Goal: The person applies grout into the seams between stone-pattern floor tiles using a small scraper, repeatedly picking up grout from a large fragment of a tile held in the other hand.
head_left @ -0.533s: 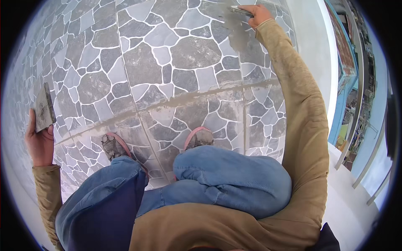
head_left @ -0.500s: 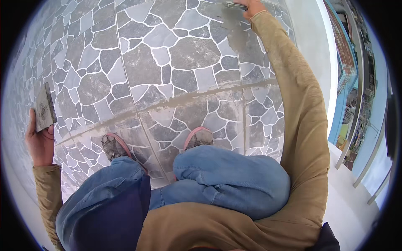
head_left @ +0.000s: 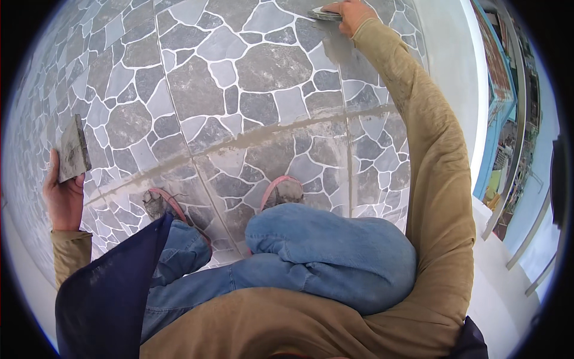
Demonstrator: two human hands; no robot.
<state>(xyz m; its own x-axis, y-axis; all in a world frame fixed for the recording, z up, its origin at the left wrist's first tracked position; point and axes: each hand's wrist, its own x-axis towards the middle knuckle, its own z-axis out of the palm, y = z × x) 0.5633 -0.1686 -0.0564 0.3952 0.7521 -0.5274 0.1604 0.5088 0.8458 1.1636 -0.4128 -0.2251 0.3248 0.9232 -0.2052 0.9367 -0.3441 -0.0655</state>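
My left hand [head_left: 64,202] is off at the left, its fingers wrapped round the lower edge of a flat rectangular board [head_left: 74,149] smeared with grey mortar. Far ahead, my right hand [head_left: 354,17] grips a thin flat spreader [head_left: 324,14] and presses it low against the stone-patterned tile floor [head_left: 275,69]. Beside the spreader lies a wet grey smear [head_left: 338,48] along a tile joint. Nearer to me, a wide joint [head_left: 257,136] filled with grey-brown grout crosses the floor.
My dirty shoes [head_left: 283,192] rest on the tiles below the wide joint, with my knees bent. A low white wall [head_left: 448,84] runs along the right side, with railing bars [head_left: 529,236] beyond it. A dark blue cloth flap [head_left: 110,293] hangs at the lower left.
My right hand has moved slightly left and nearer with the spreader, and the wet smear looks shorter. The left hand with the board has shifted a little right. The dark cloth flap has swung left.
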